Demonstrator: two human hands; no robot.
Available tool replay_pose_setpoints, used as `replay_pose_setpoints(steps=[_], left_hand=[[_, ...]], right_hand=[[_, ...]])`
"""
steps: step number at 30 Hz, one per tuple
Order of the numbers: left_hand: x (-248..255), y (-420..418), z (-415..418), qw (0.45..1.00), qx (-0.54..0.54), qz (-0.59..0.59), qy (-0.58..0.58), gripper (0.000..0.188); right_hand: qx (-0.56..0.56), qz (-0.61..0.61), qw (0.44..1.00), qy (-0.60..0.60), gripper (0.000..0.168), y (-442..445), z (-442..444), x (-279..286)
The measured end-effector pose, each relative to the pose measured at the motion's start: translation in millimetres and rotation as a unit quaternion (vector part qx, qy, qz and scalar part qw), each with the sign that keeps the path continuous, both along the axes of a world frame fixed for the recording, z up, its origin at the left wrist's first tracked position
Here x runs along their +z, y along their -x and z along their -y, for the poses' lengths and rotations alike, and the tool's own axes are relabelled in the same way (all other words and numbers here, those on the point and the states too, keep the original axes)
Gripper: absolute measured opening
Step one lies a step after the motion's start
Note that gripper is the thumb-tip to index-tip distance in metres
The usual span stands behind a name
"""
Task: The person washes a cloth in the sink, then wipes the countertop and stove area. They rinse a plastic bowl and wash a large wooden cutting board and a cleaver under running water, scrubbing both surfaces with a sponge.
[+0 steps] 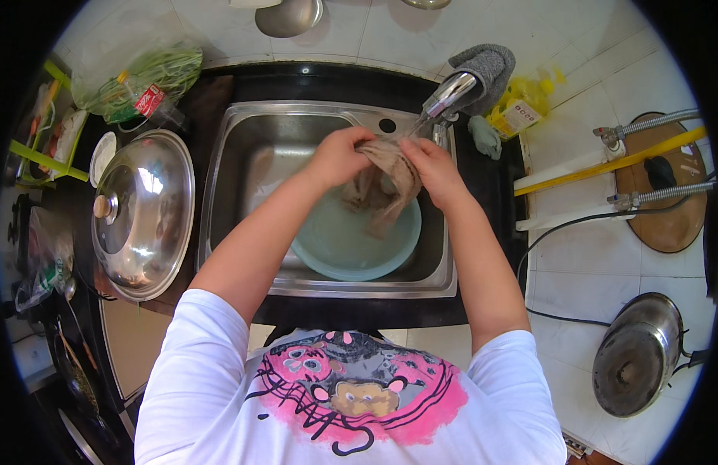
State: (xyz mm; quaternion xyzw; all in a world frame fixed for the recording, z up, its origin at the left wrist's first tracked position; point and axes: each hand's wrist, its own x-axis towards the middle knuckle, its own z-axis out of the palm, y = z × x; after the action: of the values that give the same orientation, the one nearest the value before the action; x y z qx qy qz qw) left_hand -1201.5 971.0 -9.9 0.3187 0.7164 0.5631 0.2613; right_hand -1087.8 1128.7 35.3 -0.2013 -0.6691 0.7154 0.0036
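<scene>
A wet brown cloth (388, 160) is stretched between my two hands above a pale green basin (414, 232). My left hand (343, 156) pinches its upper left side, and my right hand (433, 168) grips its upper right side. The lower part of the cloth hangs down over cloudy water inside the basin. From the chrome faucet (449, 96) a stream of water runs down toward the cloth near my right hand. The basin stands in the right part of a stainless steel sink (330, 289). My fingers partly hide the cloth's top edge.
A grey cloth (493, 72) drapes over the faucet, with a yellow detergent bottle (519, 110) behind it. To the left stand a large metal lid (144, 215), a plastic bottle (149, 102) and bagged green vegetables (173, 70). Hoses and a yellow pipe (615, 160) run along the right wall.
</scene>
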Motion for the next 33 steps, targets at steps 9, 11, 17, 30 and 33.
replay_pose_setpoints(steps=[9, 11, 17, 30, 33], left_hand=[[-4, -2, 11, 0.965, -0.114, -0.174, 0.158, 0.037], [-5, 1, 17, 0.985, -0.113, 0.131, -0.017, 0.041], [2, -32, 10, 0.789, 0.021, 0.505, -0.348, 0.031], [-45, -53, -8, 0.797, 0.181, 0.561, -0.135, 0.022], [-21, -45, -6, 0.893, 0.088, 0.417, -0.144, 0.024]], right_hand=[[0.026, -0.076, 0.986, 0.147, 0.028, -17, 10, -12], [0.088, -0.024, 0.996, -0.025, 0.034, -25, -4, -30], [-0.053, -0.046, 0.995, -0.065, 0.031, -23, -5, -106], [-0.229, -0.061, 0.865, -0.442, 0.023, 18, 46, -117], [-0.178, 0.005, 0.978, -0.106, 0.025, 12, 25, -151]])
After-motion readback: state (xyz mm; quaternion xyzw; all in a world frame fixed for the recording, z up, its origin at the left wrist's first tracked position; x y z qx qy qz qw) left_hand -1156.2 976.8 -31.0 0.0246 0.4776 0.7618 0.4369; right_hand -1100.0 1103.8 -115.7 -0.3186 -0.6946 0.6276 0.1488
